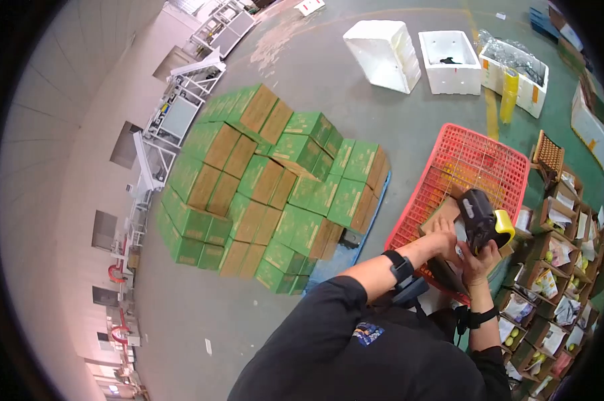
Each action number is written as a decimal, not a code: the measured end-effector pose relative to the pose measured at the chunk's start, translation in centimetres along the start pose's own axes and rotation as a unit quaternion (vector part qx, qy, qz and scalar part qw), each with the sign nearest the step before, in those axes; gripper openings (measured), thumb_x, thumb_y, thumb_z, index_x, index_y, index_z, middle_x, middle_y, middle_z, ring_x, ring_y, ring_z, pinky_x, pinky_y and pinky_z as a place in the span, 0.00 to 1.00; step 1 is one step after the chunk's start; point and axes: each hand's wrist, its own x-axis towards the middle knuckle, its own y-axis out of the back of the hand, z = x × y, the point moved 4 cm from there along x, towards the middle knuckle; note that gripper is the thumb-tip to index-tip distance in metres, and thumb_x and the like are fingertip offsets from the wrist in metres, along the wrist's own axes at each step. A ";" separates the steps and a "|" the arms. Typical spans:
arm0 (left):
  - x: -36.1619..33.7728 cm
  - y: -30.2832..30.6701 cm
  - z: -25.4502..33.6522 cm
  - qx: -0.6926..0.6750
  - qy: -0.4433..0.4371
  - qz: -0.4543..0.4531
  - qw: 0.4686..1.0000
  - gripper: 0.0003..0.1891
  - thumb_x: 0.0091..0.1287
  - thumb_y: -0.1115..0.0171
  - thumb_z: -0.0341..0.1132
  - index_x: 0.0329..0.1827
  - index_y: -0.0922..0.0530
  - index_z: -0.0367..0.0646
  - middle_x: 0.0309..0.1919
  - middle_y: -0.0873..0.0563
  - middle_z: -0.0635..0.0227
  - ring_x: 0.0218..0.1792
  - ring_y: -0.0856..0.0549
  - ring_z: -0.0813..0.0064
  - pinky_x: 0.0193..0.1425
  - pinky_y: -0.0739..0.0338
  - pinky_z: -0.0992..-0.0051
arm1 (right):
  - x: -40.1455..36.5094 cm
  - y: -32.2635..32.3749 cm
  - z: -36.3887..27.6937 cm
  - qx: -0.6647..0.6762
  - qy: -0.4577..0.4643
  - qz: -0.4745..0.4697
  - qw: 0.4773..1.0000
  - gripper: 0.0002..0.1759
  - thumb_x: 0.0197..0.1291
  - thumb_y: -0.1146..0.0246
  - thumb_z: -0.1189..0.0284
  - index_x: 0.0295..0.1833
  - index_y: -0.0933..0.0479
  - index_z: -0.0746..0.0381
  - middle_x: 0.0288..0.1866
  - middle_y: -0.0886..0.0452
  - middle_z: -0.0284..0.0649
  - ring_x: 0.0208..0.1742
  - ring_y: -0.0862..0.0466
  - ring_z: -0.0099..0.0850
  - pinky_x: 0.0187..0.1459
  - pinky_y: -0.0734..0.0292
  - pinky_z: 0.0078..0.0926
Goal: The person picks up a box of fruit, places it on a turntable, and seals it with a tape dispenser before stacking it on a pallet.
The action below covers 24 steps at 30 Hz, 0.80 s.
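My right hand [478,264] is wrapped round the lower end of a black handheld tool [477,210] with a bright yellow curved part on its right side. Its exact kind is hard to make out. My left hand [442,234] lies on brown cardboard [447,211] just left of the tool, with its fingers stretched out. Both hands are above a red plastic crate [401,220], across which a metal wire grid [479,157] lies. Part of the cardboard is hidden beneath my hands and the tool.
Green-and-brown cartons [302,207] are stacked on a blue pallet [355,257] to the left. White foam boxes [450,80] and a yellow roll [509,97] stand at the back. Open cardboard boxes [549,281] with fruit and paper crowd the right side.
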 end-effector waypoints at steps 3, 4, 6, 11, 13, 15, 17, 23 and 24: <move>1.7 -2.6 1.6 0.092 0.068 0.006 0.993 0.58 0.38 0.30 0.53 0.68 0.54 0.36 0.68 0.58 0.45 0.68 0.55 0.45 0.58 0.48 0.37 | -2.9 -1.1 2.3 0.190 -0.316 -0.020 0.930 0.19 0.38 0.29 0.78 0.41 0.25 0.64 0.41 0.24 0.43 0.39 0.23 0.39 0.36 0.29 0.30; 2.3 -3.1 2.0 0.087 0.112 0.028 0.989 0.52 0.42 0.31 0.51 0.68 0.50 0.39 0.68 0.60 0.46 0.68 0.55 0.45 0.56 0.47 0.36 | -3.9 -1.3 3.2 0.193 -0.311 -0.034 0.930 0.19 0.38 0.29 0.78 0.41 0.25 0.64 0.41 0.24 0.43 0.39 0.23 0.39 0.36 0.29 0.30; 3.2 -4.5 2.8 0.155 0.180 0.026 0.971 0.36 0.52 0.40 0.39 0.66 0.41 0.42 0.69 0.56 0.49 0.67 0.53 0.43 0.54 0.42 0.39 | -5.8 -2.0 5.5 0.340 -0.406 -0.030 0.848 0.18 0.39 0.32 0.81 0.41 0.24 0.64 0.41 0.24 0.44 0.42 0.23 0.40 0.40 0.29 0.30; 7.0 -8.3 1.6 0.201 0.189 0.176 0.945 0.40 0.44 0.34 0.42 0.61 0.36 0.33 0.68 0.56 0.44 0.66 0.54 0.37 0.49 0.39 0.37 | 4.0 1.4 6.4 -0.019 -0.125 -0.122 0.984 0.19 0.41 0.40 0.84 0.43 0.22 0.60 0.41 0.26 0.49 0.43 0.25 0.43 0.46 0.31 0.31; 5.4 -6.2 1.7 0.152 0.170 0.098 0.969 0.52 0.30 0.26 0.41 0.63 0.39 0.32 0.68 0.62 0.44 0.67 0.59 0.39 0.52 0.42 0.37 | 4.8 0.9 6.3 -0.016 -0.152 -0.101 0.983 0.18 0.43 0.42 0.85 0.42 0.20 0.60 0.43 0.28 0.51 0.48 0.27 0.45 0.49 0.32 0.32; 3.6 -4.6 1.6 0.120 0.120 0.042 0.985 0.54 0.33 0.26 0.48 0.63 0.43 0.26 0.66 0.64 0.35 0.66 0.61 0.36 0.53 0.44 0.34 | 4.4 0.9 4.2 0.014 -0.125 -0.078 0.989 0.17 0.42 0.41 0.85 0.39 0.19 0.60 0.44 0.29 0.51 0.50 0.28 0.44 0.50 0.32 0.33; 2.8 -3.4 1.4 0.046 0.094 -0.028 0.994 0.66 0.28 0.23 0.56 0.67 0.53 0.32 0.66 0.69 0.39 0.66 0.68 0.37 0.56 0.46 0.36 | 2.5 0.3 3.8 0.102 -0.185 -0.081 0.974 0.17 0.44 0.41 0.85 0.42 0.20 0.59 0.46 0.29 0.51 0.51 0.28 0.42 0.52 0.32 0.32; 1.7 -1.6 0.5 -0.028 -0.019 -0.028 0.999 0.70 0.24 0.28 0.65 0.67 0.55 0.32 0.64 0.66 0.31 0.66 0.66 0.35 0.57 0.49 0.34 | 2.3 -4.4 4.1 0.233 -0.218 -0.097 0.943 0.19 0.44 0.32 0.78 0.46 0.23 0.59 0.46 0.24 0.41 0.46 0.23 0.36 0.48 0.29 0.33; 1.7 -1.8 0.6 0.006 -0.024 -0.019 1.000 0.69 0.25 0.28 0.65 0.67 0.54 0.32 0.64 0.65 0.31 0.66 0.66 0.35 0.56 0.49 0.33 | 2.1 -5.5 4.1 0.375 -0.302 -0.036 0.876 0.17 0.48 0.35 0.76 0.47 0.23 0.56 0.49 0.26 0.42 0.47 0.25 0.36 0.46 0.28 0.35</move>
